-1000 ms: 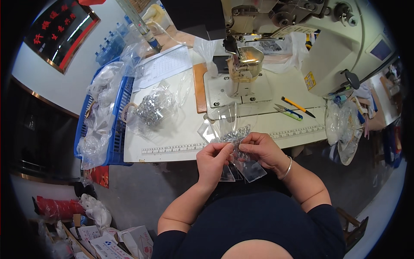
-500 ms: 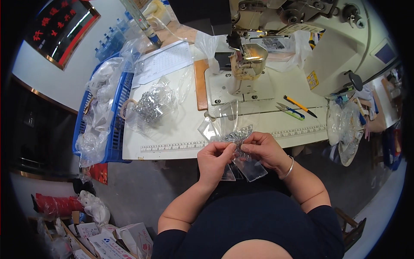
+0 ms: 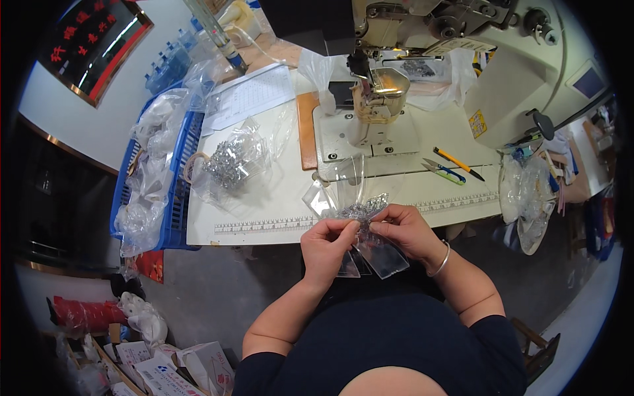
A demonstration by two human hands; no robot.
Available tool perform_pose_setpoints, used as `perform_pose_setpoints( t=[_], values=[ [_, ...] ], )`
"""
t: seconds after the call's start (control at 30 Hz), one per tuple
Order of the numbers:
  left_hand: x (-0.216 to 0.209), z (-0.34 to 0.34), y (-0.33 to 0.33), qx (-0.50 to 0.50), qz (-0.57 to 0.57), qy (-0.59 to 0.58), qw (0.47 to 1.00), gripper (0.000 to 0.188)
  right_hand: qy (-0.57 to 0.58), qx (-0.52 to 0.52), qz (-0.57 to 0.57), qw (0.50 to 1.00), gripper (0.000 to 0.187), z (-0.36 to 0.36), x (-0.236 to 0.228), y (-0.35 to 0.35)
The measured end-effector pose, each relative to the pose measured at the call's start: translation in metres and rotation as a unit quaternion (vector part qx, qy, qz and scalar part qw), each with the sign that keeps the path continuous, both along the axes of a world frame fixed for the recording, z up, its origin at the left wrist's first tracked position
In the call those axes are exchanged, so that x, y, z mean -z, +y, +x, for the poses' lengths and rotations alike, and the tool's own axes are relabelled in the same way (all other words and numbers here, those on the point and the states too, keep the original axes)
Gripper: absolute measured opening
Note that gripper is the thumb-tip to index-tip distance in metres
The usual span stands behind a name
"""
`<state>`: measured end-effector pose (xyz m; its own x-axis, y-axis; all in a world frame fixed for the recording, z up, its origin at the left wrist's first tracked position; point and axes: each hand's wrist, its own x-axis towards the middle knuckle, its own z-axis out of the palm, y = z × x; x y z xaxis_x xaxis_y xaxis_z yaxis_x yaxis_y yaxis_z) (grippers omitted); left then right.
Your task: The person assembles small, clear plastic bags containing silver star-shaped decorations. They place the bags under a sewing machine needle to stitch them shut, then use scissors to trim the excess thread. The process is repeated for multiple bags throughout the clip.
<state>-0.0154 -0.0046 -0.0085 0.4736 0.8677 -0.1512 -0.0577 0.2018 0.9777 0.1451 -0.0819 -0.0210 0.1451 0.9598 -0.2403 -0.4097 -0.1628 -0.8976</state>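
Both hands work close together at the table's front edge, on a bundle of clear plastic strips with silvery glittering trim (image 3: 362, 210). My left hand (image 3: 325, 245) pinches the bundle's left side between thumb and forefinger. From the right, my right hand (image 3: 408, 231), with a bangle at its wrist, closes thumb and fingers on the same bundle. Clear flat ends (image 3: 383, 260) hang below the hands over the edge, and clear loops stand up above them. What lies exactly between the fingertips is too small to make out.
Beyond the hands stands a sewing machine (image 3: 380, 119). Thread snips (image 3: 446, 173) and an orange pen (image 3: 457, 163) lie right of it. A silvery glittering pile (image 3: 231, 162) in clear plastic rests on the left tabletop, next to a blue basket (image 3: 173, 211). A ruler strip (image 3: 264, 225) runs along the front edge.
The hands stay in nearly the same place. My right fingers have shifted slightly on the silvery bundle, and more of the trim shows above them.
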Motion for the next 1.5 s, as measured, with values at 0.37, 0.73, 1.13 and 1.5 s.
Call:
perform_pose_setpoints(
  t=[0.37,0.73,1.13,1.5],
  values=[
    [0.0011,-0.003,0.0012,0.01,-0.004,-0.015,1.0,0.009,-0.011,0.004,0.004,1.0,0.011,-0.0011,-0.0038,0.0002],
    [0.0028,-0.0014,0.0002,0.012,0.001,-0.032,0.999,0.009,-0.007,0.02,-0.013,1.0,0.01,-0.0046,-0.002,0.0023],
    [0.0076,-0.0021,0.0006,0.012,-0.03,-0.08,0.996,0.008,0.05,0.019,-0.016,0.998,0.01,-0.0052,0.0011,0.0034],
    [0.0057,-0.0005,-0.0014,-0.003,-0.037,-0.064,0.997,0.008,0.064,0.01,-0.003,0.998,0.008,-0.0053,-0.0027,0.0039]
  ],
)
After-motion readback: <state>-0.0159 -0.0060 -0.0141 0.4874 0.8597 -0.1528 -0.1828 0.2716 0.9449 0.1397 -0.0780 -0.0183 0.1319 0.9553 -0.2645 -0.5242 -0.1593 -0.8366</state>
